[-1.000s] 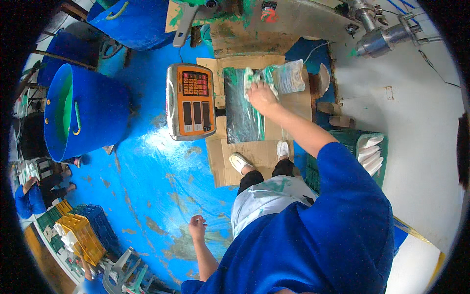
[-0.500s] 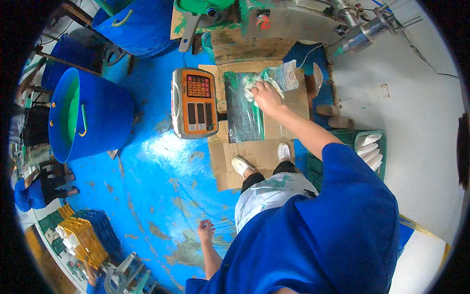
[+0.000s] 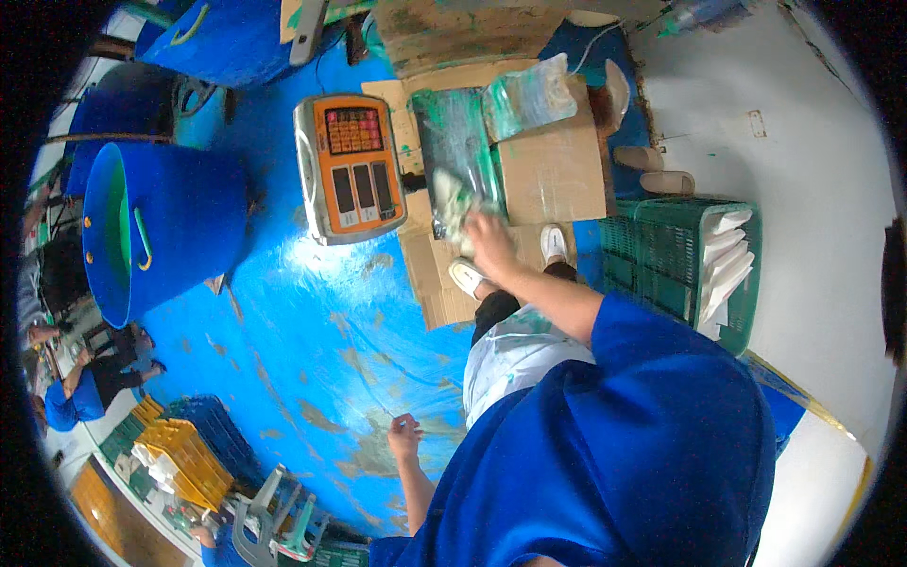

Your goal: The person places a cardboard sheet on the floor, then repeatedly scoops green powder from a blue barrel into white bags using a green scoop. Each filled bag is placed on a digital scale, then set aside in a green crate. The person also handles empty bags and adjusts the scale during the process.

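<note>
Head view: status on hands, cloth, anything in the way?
Right hand holds pale cloth at dark platform's near end. Left hand empty, loosely curled. Smeared clear plastic by platform's far right corner.

Shiny blue floor (image 3: 283,331), blotched grey-brown, beside a white wall (image 3: 803,208)
</note>
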`<state>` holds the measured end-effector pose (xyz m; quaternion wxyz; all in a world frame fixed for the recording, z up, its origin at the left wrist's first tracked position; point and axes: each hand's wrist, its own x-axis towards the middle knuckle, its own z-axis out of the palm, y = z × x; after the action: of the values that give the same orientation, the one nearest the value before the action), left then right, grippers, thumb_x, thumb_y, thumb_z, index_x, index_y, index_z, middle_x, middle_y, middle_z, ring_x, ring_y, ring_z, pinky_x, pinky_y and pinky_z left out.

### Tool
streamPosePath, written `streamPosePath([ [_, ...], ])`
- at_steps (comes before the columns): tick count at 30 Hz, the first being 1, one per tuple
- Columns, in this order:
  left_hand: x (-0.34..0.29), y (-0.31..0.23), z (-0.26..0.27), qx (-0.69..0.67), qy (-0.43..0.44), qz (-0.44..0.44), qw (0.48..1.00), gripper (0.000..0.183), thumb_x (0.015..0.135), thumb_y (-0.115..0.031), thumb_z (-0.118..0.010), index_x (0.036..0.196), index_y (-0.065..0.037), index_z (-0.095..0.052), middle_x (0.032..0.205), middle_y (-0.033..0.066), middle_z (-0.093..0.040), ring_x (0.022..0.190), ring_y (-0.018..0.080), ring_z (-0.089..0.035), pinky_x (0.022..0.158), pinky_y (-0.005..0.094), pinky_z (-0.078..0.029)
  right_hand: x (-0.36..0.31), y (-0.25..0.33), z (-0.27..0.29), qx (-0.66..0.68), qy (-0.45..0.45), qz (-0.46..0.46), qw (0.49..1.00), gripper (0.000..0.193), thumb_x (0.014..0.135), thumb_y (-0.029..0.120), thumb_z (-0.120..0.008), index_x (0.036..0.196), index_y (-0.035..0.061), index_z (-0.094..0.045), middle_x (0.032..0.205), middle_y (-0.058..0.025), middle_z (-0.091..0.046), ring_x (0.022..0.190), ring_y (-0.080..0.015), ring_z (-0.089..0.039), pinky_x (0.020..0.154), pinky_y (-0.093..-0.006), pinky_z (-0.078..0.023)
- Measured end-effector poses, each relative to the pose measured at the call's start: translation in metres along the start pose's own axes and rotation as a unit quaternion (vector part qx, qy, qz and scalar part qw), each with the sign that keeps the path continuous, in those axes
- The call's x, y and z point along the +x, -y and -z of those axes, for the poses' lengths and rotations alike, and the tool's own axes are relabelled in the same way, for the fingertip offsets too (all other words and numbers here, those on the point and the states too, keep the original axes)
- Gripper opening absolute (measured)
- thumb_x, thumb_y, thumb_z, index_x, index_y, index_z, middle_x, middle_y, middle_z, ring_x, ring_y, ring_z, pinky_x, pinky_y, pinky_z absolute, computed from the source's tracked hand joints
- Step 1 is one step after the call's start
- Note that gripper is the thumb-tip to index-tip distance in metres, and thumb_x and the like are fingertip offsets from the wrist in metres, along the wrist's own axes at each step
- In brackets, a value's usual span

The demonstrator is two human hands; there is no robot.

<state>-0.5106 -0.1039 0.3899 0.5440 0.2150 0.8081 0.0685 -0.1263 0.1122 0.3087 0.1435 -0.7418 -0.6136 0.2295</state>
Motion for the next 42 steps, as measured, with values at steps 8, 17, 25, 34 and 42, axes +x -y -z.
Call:
streamPosePath([
  [8, 0.048, -0.048, -0.004, 0.040, 0.024, -0.022, 0.999, 0.019, 0.081, -0.018, -0.060, 0.095, -0.006, -0.056, 0.071, 0.0091, -0.061, 0.050, 0.0150, -0.057, 0.040, 0.0263, -0.040, 0.028, 0.003, 0.016, 0.010, 0.033, 0.117, 0.993, 0.018, 0.079, 0.008, -0.055, 0.097, 0.0034, -0.054, 0.106, -0.0156, -0.052, 0.096, -0.0332, -0.051, 0.084, -0.0423, -0.042],
  [17, 0.107, -0.152, -0.048, -0.003, 0.055, -0.156, 0.986, 0.023, 0.081, -0.020, -0.062, 0.096, -0.004, -0.055, 0.071, 0.0099, -0.060, 0.049, 0.0163, -0.057, 0.038, 0.0267, -0.040, 0.001, -0.127, 0.175, 0.191, -0.219, -0.140, 0.947, 0.031, 0.071, 0.020, -0.071, 0.087, 0.0019, -0.052, 0.078, -0.0163, -0.057, 0.074, -0.0321, -0.056, 0.068, -0.0382, -0.043],
  [25, 0.074, -0.159, -0.080, 0.010, 0.040, -0.124, 0.991, 0.019, 0.081, -0.019, -0.056, 0.095, -0.006, -0.054, 0.071, 0.0101, -0.061, 0.050, 0.0180, -0.059, 0.038, 0.0274, -0.042, 0.066, -0.216, 0.335, 0.218, -0.486, -0.188, 0.825, 0.029, 0.079, 0.024, -0.063, 0.089, -0.0014, -0.054, 0.073, -0.0163, -0.057, 0.071, -0.0272, -0.055, 0.066, -0.0348, -0.042],
  [34, -0.021, -0.119, -0.107, 0.112, -0.037, -0.114, 0.986, 0.020, 0.081, -0.018, -0.056, 0.096, -0.005, -0.053, 0.073, 0.0117, -0.062, 0.055, 0.0195, -0.061, 0.041, 0.0292, -0.044, 0.220, -0.205, 0.410, 0.315, -0.537, -0.083, 0.778, 0.031, 0.085, 0.027, -0.056, 0.099, -0.0006, -0.053, 0.092, -0.0172, -0.055, 0.083, -0.0243, -0.053, 0.074, -0.0337, -0.041],
  [42, -0.093, -0.009, -0.125, 0.173, -0.154, -0.096, 0.968, 0.020, 0.083, -0.025, -0.055, 0.084, -0.006, -0.061, 0.057, 0.0059, -0.060, 0.044, 0.0152, -0.056, 0.043, 0.0289, -0.045, 0.295, -0.175, 0.394, 0.084, -0.311, 0.009, 0.947, 0.039, 0.091, 0.030, -0.036, 0.118, 0.0084, -0.052, 0.127, -0.0117, -0.044, 0.114, -0.0302, -0.044, 0.098, -0.0392, -0.033],
])
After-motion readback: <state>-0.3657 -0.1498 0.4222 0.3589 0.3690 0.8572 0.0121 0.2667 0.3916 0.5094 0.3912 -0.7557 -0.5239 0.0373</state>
